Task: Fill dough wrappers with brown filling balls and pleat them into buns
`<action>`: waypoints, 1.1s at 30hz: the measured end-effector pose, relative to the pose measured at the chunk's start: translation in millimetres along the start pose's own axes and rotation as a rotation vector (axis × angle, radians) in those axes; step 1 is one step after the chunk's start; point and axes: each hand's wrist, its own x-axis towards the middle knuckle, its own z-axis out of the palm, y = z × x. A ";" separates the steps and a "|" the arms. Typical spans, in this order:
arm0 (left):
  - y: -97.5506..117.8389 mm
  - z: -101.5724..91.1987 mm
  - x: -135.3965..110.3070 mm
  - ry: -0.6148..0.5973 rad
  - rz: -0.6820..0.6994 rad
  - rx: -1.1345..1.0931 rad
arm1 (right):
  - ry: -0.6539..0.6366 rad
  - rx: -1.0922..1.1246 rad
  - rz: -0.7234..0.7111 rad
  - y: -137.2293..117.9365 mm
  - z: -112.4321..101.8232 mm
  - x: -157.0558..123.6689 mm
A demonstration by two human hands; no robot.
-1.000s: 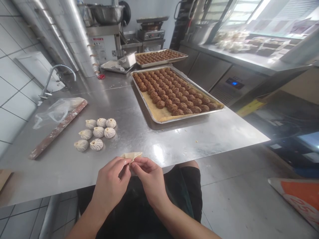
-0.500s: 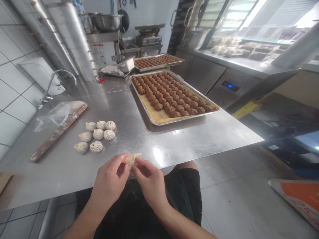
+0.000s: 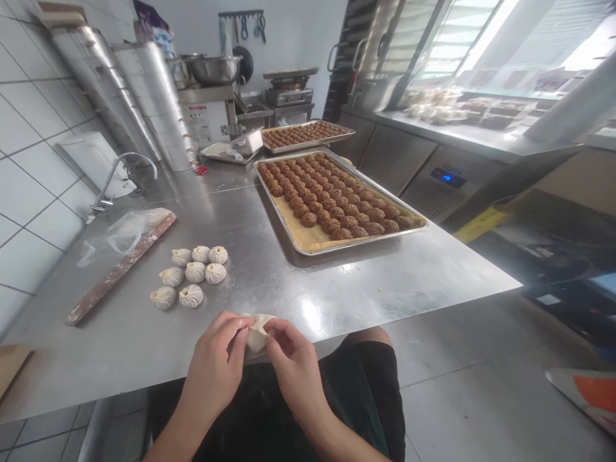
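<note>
Between my two hands is a thin, pale dough wrapper (image 3: 258,332), held up at the near edge of the steel table. My left hand (image 3: 219,353) pinches its left side between thumb and fingers. On the opposite side, my right hand (image 3: 293,359) grips the wrapper's edge with thumb and fingertips. Whether anything lies inside the wrapper is hidden. Several pleated dumplings (image 3: 195,272), gathered at the top, sit in a loose cluster on the table to the left, just beyond my left hand.
A paper-lined metal tray (image 3: 308,247) of brown filling balls stands ahead, with a second tray (image 3: 346,133) behind it. At left lie a floury wooden bar (image 3: 120,269) and a plastic bag (image 3: 118,234). A faucet (image 3: 120,160) and steel cylinders (image 3: 154,102) line the wall.
The wrapper now faces me more broadly, spread between my fingers, and both hands have shifted slightly. The whole view has tilted up a little, so the table sits lower.
</note>
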 end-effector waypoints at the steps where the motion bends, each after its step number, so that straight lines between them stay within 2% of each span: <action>1: 0.8 1.6 -0.3 0.004 -0.008 -0.008 | 0.005 -0.002 -0.003 0.1 0.3 0.4; 7: 12.2 4.2 -3.7 -0.010 -0.003 -0.082 | -0.065 -0.009 -0.073 -8.2 1.9 4.1; 13: 12.7 1.7 -2.3 0.129 -0.024 -0.028 | -0.096 -0.111 -0.174 -16.4 1.3 8.0; 21: 8.6 14.2 -1.7 0.214 0.195 0.017 | -0.109 -0.280 -0.252 -20.2 -0.6 4.7; 26: 13.2 16.4 -2.5 0.213 0.123 0.029 | -0.022 -0.274 -0.235 -20.5 -3.5 7.1; 30: 13.7 19.0 -6.1 0.142 0.031 -0.052 | -0.043 -0.233 -0.230 -15.5 -3.6 7.9; 33: 11.7 19.2 -6.9 0.152 0.075 -0.059 | -0.045 -0.235 -0.224 -15.1 -3.4 7.5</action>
